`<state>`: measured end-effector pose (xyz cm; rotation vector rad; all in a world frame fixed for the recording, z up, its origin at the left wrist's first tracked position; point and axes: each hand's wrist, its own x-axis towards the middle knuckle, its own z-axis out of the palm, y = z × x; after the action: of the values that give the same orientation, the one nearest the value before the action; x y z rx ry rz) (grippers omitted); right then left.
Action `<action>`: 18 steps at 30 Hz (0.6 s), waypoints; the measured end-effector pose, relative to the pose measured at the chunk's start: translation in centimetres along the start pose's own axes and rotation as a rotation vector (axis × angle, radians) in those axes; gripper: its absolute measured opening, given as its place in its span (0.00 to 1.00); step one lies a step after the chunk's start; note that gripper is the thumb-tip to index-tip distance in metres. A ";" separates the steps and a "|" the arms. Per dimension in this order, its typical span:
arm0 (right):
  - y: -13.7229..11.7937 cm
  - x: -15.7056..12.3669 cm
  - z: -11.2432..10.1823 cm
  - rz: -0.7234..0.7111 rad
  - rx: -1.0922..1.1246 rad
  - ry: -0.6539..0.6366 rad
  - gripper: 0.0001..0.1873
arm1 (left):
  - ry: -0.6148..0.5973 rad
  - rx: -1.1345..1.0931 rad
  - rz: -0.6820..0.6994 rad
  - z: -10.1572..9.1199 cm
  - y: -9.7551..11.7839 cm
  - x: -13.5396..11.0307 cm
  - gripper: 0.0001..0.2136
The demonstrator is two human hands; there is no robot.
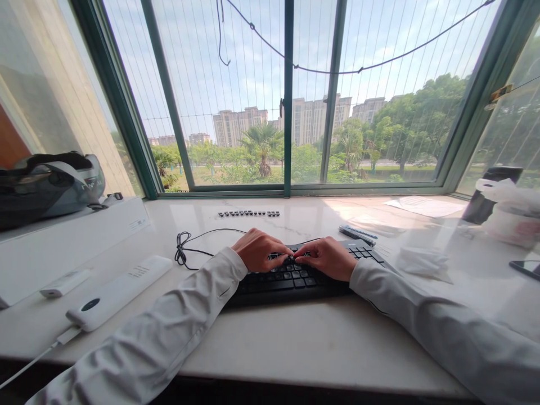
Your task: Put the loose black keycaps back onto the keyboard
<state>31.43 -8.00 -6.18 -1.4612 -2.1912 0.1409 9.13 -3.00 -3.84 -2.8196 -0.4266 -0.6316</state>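
Note:
A black keyboard (291, 284) lies on the white counter, with some key positions in its middle showing bare sockets. My left hand (259, 251) reaches over its upper left part, thumb and forefinger pinched together. From the other side, my right hand (327, 259) pinches at the same spot, its fingertips meeting those of the left. Whatever sits between the fingertips is too small to make out. Behind the keyboard, a row of small black keycaps (248, 213) is lined up near the window. The keyboard's coiled black cable (181, 251) rests to the left.
At left are a white power bank (126, 289) with a plugged-in cable, a white box (63, 247) and a helmet (50, 185). Pens (358, 234), a crumpled plastic bag (422, 260), a paper sheet (424, 206) and a container (512, 222) are at right.

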 end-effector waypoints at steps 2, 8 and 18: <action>-0.1 0.0 -0.1 -0.010 -0.006 -0.007 0.18 | -0.004 -0.033 0.016 -0.1 0.1 0.0 0.12; -0.5 -0.1 -0.3 -0.026 -0.022 -0.025 0.17 | -0.026 -0.132 0.066 -0.1 0.0 -0.1 0.13; -0.8 -0.1 -0.5 -0.017 -0.054 -0.019 0.17 | -0.029 -0.148 0.072 -0.2 0.1 0.0 0.13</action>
<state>30.98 -8.55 -5.50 -1.4753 -2.2380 0.0907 9.05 -3.17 -3.68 -2.9721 -0.2934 -0.6320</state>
